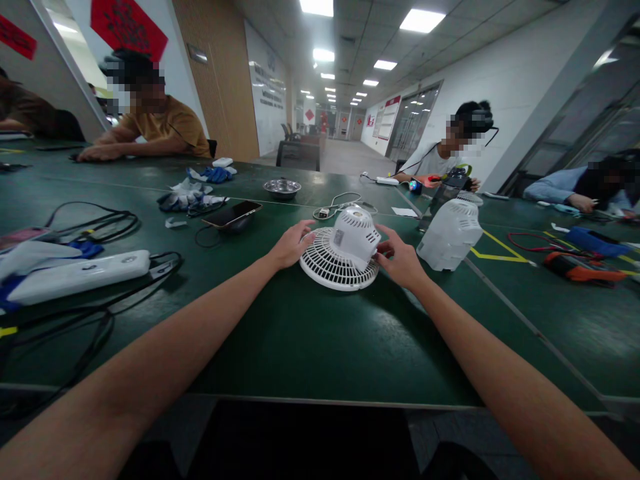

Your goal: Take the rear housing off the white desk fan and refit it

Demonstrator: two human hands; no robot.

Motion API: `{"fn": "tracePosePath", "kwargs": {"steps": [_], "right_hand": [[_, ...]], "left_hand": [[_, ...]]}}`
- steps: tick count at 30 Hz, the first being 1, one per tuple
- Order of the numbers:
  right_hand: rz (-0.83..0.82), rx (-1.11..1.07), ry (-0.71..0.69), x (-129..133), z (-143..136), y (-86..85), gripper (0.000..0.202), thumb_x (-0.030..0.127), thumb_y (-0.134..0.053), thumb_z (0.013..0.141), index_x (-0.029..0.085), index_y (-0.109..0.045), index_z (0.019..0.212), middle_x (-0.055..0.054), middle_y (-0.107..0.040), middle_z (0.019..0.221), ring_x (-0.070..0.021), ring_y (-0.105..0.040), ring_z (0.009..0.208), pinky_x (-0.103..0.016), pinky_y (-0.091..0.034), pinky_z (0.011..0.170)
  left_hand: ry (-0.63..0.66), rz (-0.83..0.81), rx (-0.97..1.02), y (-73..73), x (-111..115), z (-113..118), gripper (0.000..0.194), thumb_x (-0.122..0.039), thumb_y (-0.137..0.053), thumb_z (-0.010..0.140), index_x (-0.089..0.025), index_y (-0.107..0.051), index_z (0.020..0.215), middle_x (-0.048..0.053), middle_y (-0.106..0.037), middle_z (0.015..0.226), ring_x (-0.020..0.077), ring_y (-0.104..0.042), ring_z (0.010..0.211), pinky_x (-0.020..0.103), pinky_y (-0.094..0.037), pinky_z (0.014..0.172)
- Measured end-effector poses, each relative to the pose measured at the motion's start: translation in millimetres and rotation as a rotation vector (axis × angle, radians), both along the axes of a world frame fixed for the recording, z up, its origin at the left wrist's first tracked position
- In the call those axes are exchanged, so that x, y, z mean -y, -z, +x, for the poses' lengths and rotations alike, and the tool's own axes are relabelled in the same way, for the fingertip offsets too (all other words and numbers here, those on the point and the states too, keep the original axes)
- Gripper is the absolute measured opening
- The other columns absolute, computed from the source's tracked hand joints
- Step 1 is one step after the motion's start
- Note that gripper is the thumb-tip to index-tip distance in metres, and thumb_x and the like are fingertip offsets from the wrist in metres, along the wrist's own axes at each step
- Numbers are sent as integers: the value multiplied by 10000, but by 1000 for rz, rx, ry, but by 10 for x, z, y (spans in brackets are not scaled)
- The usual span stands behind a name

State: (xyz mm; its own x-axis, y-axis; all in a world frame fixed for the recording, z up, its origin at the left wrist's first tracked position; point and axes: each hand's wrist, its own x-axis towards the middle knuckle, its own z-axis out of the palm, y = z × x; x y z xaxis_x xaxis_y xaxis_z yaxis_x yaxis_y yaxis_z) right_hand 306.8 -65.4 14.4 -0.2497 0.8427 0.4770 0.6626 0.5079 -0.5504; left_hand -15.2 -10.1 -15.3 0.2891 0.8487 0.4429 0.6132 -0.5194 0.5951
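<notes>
A white fan head [350, 233] lies grille down on the green table, its motor housing facing up. At the grille's left edge is my left hand [293, 245], fingers apart and the tips touching or close to the rim. My right hand [400, 257] is at the right side of the housing, with thumb and fingers bent against it. A white plastic housing [450, 233] stands upright to the right of my right hand. Behind the fan head lies a white cable [345, 199] with a plug.
A phone [233, 213], a metal bowl [282, 188] and crumpled gloves [187, 195] lie farther back. At left are a white power strip [83, 277] and black cables. An orange meter [580, 268] is at right. People sit around the table.
</notes>
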Motion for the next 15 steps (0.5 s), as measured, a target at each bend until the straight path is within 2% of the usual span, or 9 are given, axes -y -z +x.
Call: {"fn": "tracePosePath", "kwargs": {"steps": [2,5,7,9,12,15], "right_hand": [[-27,-121,6,-36,26,43,714,194,-588,786,232,-471,1490,-71,-750,1005,-261,-701,862,-509,-559,898],[-85,-240,-67,-26,13,57,718,226,-569,806,249,-434,1511,-75,-738,1065,-283,-691,975,-514,-535,949],[-102,-225,-121,5,-28,45,777,304,-639,809,258,-380,1540,-90,-715,1140,-310,-668,1044,-526,-521,969],[-102,-180,-138,40,-84,35,927,367,-753,748,262,-327,1564,-113,-679,1225,-335,-649,1080,-540,-515,976],[-89,-152,-93,74,-155,37,1080,368,-861,639,263,-317,1566,-132,-639,1282,-343,-645,1064,-549,-519,968],[-95,-185,-63,80,-174,48,1082,354,-886,609,258,-350,1544,-102,-676,1166,-311,-661,970,-556,-524,949]], "left_hand": [[-51,-87,46,48,-59,-44,566,-546,-401,993,-182,-531,1406,144,-681,1244,304,-661,1108,451,-488,972],[-52,-158,89,85,-98,-64,522,-558,-417,987,-211,-590,1337,100,-736,1088,280,-700,961,389,-499,887],[-27,-163,96,92,-101,-57,497,-550,-439,983,-215,-613,1306,86,-744,1043,270,-700,923,370,-495,862],[-16,-152,102,94,-97,-45,478,-534,-447,985,-208,-629,1284,84,-745,1026,270,-693,925,369,-488,866],[-14,-139,123,91,-82,-39,457,-524,-455,984,-208,-648,1252,78,-743,1016,273,-683,937,378,-479,884],[5,-134,176,76,-56,-53,467,-550,-425,991,-211,-652,1216,69,-732,1044,260,-673,963,374,-482,894]]}}
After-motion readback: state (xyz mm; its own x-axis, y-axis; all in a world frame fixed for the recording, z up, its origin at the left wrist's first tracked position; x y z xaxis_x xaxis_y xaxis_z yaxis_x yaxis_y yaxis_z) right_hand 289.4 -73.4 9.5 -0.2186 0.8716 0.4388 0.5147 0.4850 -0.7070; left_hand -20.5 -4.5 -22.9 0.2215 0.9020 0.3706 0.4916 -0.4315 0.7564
